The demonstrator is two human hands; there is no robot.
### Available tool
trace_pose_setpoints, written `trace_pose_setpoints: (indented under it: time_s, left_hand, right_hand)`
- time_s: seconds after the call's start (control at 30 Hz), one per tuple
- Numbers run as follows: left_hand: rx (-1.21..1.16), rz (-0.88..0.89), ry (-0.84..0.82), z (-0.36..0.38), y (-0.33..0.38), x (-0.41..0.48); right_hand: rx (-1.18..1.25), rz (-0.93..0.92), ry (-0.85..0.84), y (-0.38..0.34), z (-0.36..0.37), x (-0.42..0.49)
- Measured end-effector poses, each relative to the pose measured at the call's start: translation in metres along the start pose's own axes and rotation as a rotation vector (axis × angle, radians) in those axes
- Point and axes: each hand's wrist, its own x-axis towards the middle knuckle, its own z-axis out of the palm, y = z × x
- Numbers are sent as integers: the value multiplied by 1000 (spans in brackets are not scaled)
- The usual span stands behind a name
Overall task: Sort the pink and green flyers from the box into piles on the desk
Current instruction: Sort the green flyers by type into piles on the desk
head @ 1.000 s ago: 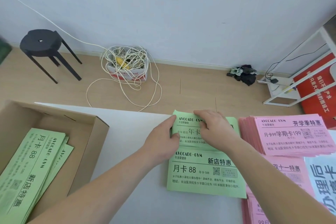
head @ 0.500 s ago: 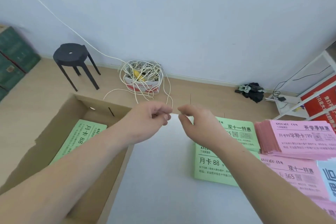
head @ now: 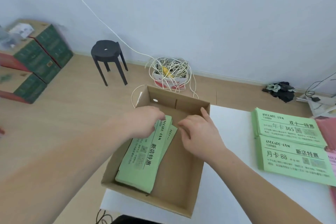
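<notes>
Both forearms are bare, extend forward and converge. Left hand [head: 145, 122]: back upward, fingers curled downward, tips hidden beneath the hand; whether they pinch anything cannot be told. Right hand [head: 199, 133]: back upward, fingers loosely bent and pointing toward the left hand, thumb [head: 204, 112] extended forward; it holds nothing. The hands are near each other, not touching.

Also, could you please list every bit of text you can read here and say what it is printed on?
Far green pile: "AVOCADO·GYM", "双十一特惠", "年卡 365".
Near green pile: "AVOCADO·GYM", "新店特惠", "月卡 88".
Flyers in the box: "AVOCADO GYM", partly covered; "新店特惠".
Fine print on all of these: too blurred to read.
Red lettering on the carton of cord: unreadable.
Pink flyers: cut off, unreadable.
</notes>
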Motion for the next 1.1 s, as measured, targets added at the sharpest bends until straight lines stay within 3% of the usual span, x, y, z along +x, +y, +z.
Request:
trace_pose_setpoints:
  time_s: [0.17, 0.6, 0.9, 1.0, 1.1]
  left_hand:
    - [214, 60, -100, 11, 5, 42]
    - [185, 85, -368, 3, 0, 57]
    - [39, 214, -316, -26, -2, 21]
    - [-142, 239, -239, -50, -4, 1]
    - [-425, 270, -101, -79, -1, -19]
  right_hand:
    - [-68, 2, 115, 0, 16, -9]
    - [-20, 35, 198, -2, 20, -9]
    - [21, 88, 127, -7, 16, -7]
    - [294, 184, -46, -17, -6, -4]
    - [993, 340, -202, -25, -42, -8]
